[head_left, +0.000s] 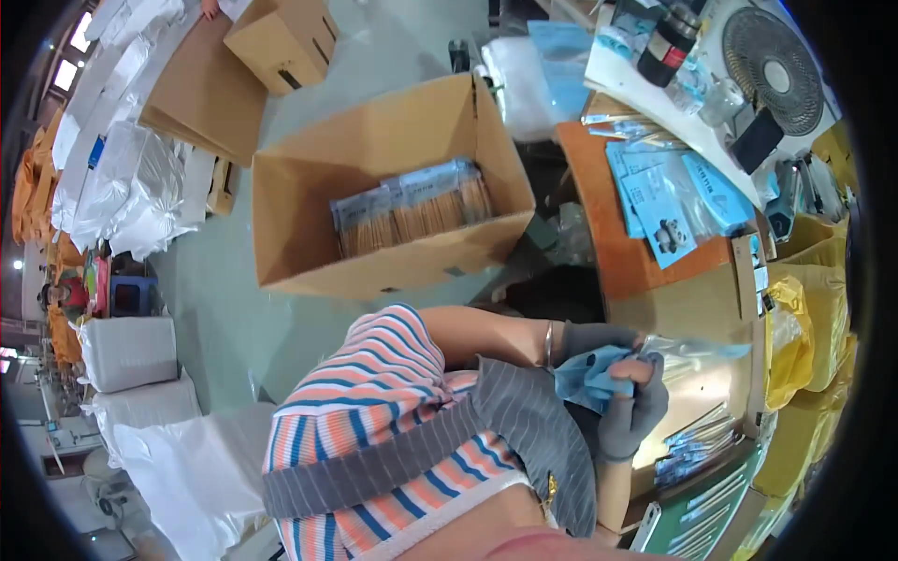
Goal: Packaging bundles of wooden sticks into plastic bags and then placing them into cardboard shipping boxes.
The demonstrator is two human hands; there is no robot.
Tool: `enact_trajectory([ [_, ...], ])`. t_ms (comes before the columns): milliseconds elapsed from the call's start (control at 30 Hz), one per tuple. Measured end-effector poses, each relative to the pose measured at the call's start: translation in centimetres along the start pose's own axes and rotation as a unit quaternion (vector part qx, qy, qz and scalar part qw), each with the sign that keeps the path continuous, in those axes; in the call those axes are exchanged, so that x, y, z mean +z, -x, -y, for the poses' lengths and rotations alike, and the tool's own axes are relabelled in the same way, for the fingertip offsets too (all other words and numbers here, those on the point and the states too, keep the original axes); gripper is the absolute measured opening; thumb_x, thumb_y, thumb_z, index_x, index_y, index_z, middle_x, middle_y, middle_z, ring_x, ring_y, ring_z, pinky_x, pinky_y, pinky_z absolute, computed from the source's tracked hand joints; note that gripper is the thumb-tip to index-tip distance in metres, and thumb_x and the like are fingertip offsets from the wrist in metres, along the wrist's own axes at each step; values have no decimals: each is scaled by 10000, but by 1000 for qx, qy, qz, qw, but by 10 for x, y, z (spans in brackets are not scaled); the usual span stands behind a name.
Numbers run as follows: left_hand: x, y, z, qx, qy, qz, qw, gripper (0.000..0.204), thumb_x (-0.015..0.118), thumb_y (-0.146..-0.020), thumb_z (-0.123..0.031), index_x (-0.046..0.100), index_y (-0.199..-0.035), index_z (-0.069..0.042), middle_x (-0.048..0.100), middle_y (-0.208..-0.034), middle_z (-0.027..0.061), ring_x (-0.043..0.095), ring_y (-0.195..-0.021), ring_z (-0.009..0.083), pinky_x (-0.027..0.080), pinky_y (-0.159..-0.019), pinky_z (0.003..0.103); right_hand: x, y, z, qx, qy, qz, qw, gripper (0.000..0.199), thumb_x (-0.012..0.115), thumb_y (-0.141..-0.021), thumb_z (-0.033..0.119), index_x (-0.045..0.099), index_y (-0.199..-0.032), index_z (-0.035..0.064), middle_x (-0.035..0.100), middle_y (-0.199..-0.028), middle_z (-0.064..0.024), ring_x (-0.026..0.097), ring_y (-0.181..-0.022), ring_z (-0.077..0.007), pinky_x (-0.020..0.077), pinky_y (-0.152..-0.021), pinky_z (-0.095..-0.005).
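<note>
Grey fingerless gloves cover both my hands. My left hand (601,338), with a bangle at its wrist, is closed at the upper edge of a crumpled blue plastic bag (591,374). My right hand (634,411) is bent round the bag's other side, its thumb and fingertips pinching the plastic. A clear bag with a blue end (697,348) stretches out beyond my fingers, partly blurred. Below it, thin sticks in small blue-topped packs (700,447) lie in a lit cardboard tray (645,481).
A big open carton (393,276) holds packs of wooden sticks (412,210). Flat blue bags (659,210) lie on an orange board (617,252). A thermos (669,47), a phone (756,140) and a fan (772,73) stand behind. Yellow sacks (809,346) line the right; white sacks (131,187) the left.
</note>
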State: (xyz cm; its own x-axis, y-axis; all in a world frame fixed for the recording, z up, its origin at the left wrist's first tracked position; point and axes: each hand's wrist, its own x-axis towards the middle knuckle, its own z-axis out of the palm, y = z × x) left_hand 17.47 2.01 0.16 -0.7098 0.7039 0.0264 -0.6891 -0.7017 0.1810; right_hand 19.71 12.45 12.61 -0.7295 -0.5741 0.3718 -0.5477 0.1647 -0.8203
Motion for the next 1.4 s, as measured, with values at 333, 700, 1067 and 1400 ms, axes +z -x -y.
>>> enact_trajectory([
  [333, 75, 247, -126, 266, -128, -285, 912, 484, 610, -823, -202, 473, -1217, 43, 624, -1051, 167, 650, -886, 204, 538, -805, 316, 33, -63, 37, -202, 23, 198, 959, 531, 668, -781, 322, 512, -1194, 26, 649, -851, -109, 585, -722, -277, 423, -852, -453],
  [700, -204, 386, -153, 173, -121, -583, 785, 233, 552, -835, -202, 624, -998, -51, 670, -773, 77, 639, -650, 207, 529, -655, 361, 35, -39, -1, 34, 74, 123, 989, 472, 572, -815, 184, 489, -1225, -36, 601, -867, -112, 566, -815, -196, 429, -801, -318],
  [1067, -149, 373, -154, 296, -499, -704, 410, 393, 646, -827, -219, 557, -1137, 5, 617, -926, 76, 543, -783, 131, 468, -740, 286, 22, -51, -42, 92, 78, 107, 987, 360, 531, -863, 135, 535, -1175, -43, 594, -851, -84, 545, -820, -157, 427, -787, -299],
  [1400, 14, 181, -157, 420, -449, -484, 622, 390, 584, -888, -179, 496, -1245, -49, 627, -966, 74, 580, -779, 102, 486, -690, 244, -56, 45, -65, 165, 93, -58, 980, 332, 582, -836, 102, 558, -1136, -37, 623, -854, -104, 579, -831, -178, 449, -805, -298],
])
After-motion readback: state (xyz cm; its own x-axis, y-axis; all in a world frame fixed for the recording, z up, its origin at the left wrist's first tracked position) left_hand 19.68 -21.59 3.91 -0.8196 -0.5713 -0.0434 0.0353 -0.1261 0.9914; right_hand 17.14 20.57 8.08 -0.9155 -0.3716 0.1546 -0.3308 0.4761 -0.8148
